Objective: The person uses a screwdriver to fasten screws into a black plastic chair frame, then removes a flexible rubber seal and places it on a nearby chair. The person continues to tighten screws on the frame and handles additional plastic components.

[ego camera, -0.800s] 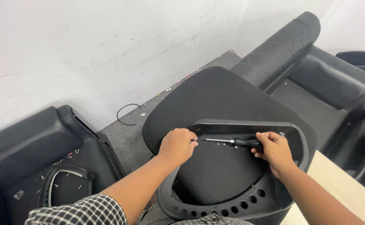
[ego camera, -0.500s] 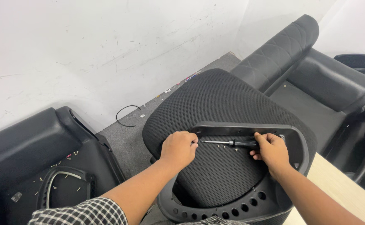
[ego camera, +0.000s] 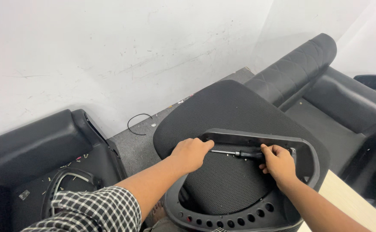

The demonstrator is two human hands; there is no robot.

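I judge I'm driving a screw into the black plastic frame (ego camera: 256, 139) of the mesh chair back (ego camera: 235, 184) propped before me; my right hand (ego camera: 278, 163) grips the screwdriver (ego camera: 239, 153), my left hand (ego camera: 192, 152) curls over the frame at its tip; next calls for steady turning; since earlier, hardly anything has shifted.

Right hand (ego camera: 278, 162) around a black screwdriver (ego camera: 239, 153), left hand (ego camera: 191, 153) on the mesh chair-back frame (ego camera: 256, 138).
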